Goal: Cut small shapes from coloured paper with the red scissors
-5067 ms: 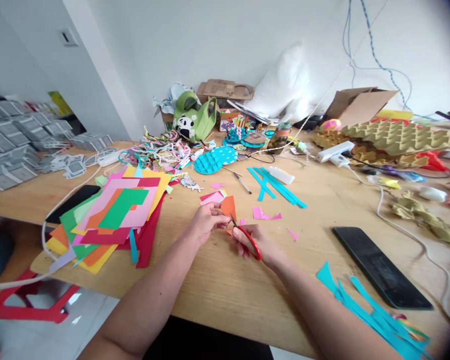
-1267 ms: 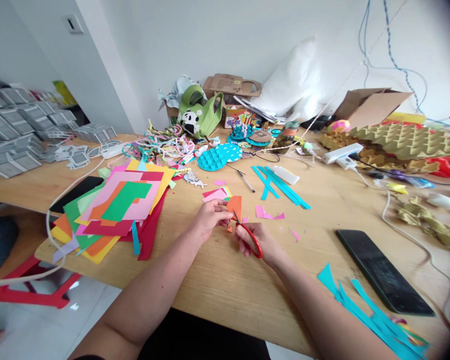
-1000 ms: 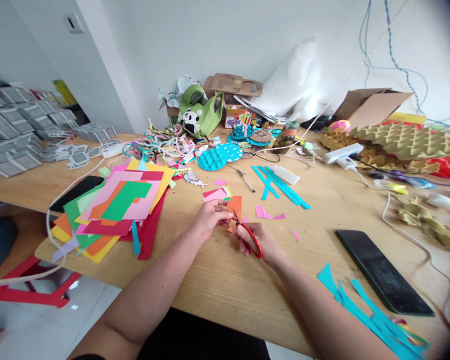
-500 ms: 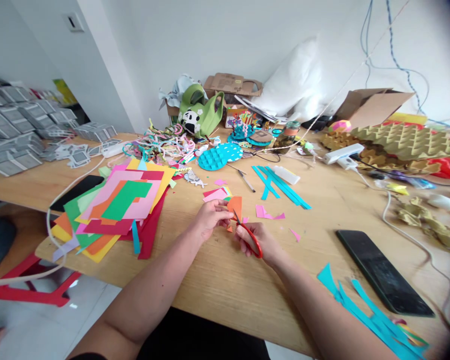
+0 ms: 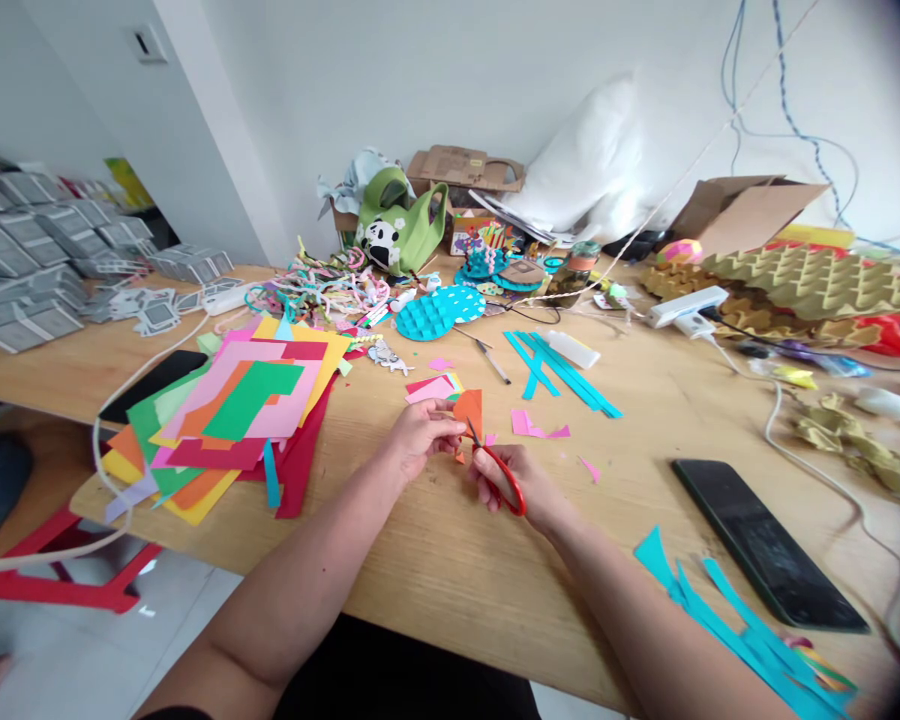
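Observation:
Between the thumb and fingers of my left hand (image 5: 429, 436) is a small piece of orange paper (image 5: 470, 408), held just above the table. My right hand (image 5: 516, 482) grips a pair of red-handled scissors (image 5: 511, 490), fingers in the loops. The dark blades point up and left at the lower edge of the orange paper; whether they touch it I cannot tell. A tiny orange scrap (image 5: 460, 457) shows below the paper. Small cut paper pieces in pink and red (image 5: 433, 388) lie just behind my left hand, and pink scraps (image 5: 534, 425) lie to the right.
A stack of coloured paper (image 5: 240, 400) covers the table's left side. Blue strips (image 5: 562, 372), a pen (image 5: 493, 361) and a white bottle (image 5: 574, 350) lie beyond my hands. A phone (image 5: 765, 545) rests at right, near egg trays (image 5: 817, 280). A green panda bag (image 5: 401, 225) stands behind.
The scissors and the orange paper have shifted very slightly. Both hands keep their grips, and everything else stays where it was.

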Demonstrator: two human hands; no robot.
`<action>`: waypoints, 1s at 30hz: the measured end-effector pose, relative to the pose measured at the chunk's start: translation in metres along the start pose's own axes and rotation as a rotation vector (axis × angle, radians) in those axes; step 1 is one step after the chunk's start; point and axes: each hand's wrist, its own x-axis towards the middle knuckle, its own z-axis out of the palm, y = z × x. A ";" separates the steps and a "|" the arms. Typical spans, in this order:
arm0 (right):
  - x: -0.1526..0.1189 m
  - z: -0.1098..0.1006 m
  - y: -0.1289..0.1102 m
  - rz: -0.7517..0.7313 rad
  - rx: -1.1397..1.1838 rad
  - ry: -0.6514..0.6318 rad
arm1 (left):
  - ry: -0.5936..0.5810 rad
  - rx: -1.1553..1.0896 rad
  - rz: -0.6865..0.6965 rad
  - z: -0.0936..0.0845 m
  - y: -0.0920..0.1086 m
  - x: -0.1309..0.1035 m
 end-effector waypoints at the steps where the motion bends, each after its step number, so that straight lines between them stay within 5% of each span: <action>1: 0.000 0.000 0.000 -0.003 0.002 -0.001 | -0.002 0.001 -0.002 0.000 0.000 0.000; 25: 0.001 0.000 -0.002 0.019 -0.002 0.010 | -0.034 0.089 -0.019 -0.002 0.000 -0.001; 30: -0.001 0.000 -0.001 0.010 -0.029 -0.016 | 0.045 0.086 -0.024 -0.001 0.004 -0.001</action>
